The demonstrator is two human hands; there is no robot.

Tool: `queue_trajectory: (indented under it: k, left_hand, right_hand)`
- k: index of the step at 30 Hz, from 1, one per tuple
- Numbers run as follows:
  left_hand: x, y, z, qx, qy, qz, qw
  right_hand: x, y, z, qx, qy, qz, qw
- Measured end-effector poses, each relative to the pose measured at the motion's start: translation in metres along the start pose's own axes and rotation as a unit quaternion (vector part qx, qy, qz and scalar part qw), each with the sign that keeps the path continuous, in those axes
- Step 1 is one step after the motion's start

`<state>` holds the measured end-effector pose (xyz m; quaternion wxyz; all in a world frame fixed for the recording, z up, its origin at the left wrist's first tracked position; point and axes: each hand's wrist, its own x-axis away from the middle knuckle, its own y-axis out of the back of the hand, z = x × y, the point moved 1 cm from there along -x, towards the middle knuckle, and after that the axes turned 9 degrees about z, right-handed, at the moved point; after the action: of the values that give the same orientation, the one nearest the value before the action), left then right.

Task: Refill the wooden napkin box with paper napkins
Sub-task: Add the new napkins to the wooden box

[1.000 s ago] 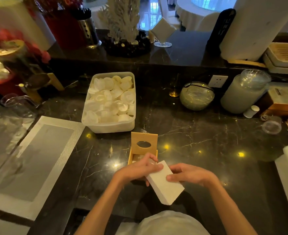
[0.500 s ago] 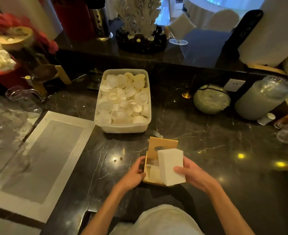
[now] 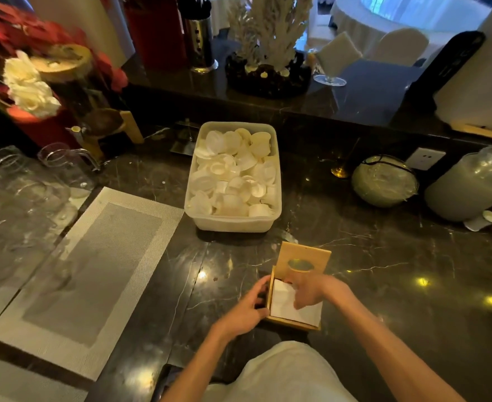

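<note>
On the dark marble counter (image 3: 384,256), just in front of the person, the wooden napkin box (image 3: 294,322) sits with its hinged lid (image 3: 304,261) swung upright, the oval slot facing the camera. Inside it lies the white stack of paper napkins (image 3: 285,306). The left hand (image 3: 246,309) grips the box's left wall to steady it, while the right hand (image 3: 311,291) rests palm-down on the stack, fingers spread, apparently pressing it flat. This looks like the seating step. Next, the stack needs to lie level below the rim, then the lid can fold down. A plastic tub (image 3: 233,224) of white cups stands well behind.
</note>
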<state>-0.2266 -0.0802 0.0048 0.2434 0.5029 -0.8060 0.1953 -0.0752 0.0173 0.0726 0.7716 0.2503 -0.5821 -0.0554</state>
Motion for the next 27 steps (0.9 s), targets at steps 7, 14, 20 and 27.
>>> queue_trajectory:
  k: [7, 14, 20, 27]
  left_hand:
    - [-0.004, 0.005, 0.008, 0.009, -0.010, 0.016, 1.000]
    - [-0.006, 0.006, 0.008, 0.009, -0.015, 0.025, 1.000]
    - [-0.006, 0.008, 0.007, -0.002, -0.009, 0.027, 1.000]
    - [-0.005, 0.006, 0.008, -0.005, -0.007, 0.029, 1.000]
  right_hand:
    - [-0.020, -0.011, -0.003, 0.009, -0.008, 0.009, 1.000]
    - [-0.034, -0.008, 0.000, 0.044, -0.006, 0.066, 0.997]
    - [-0.047, -0.006, -0.004, 0.028, -0.001, 0.103, 0.994]
    - [-0.056, -0.007, -0.004, -0.009, -0.018, 0.134, 0.991]
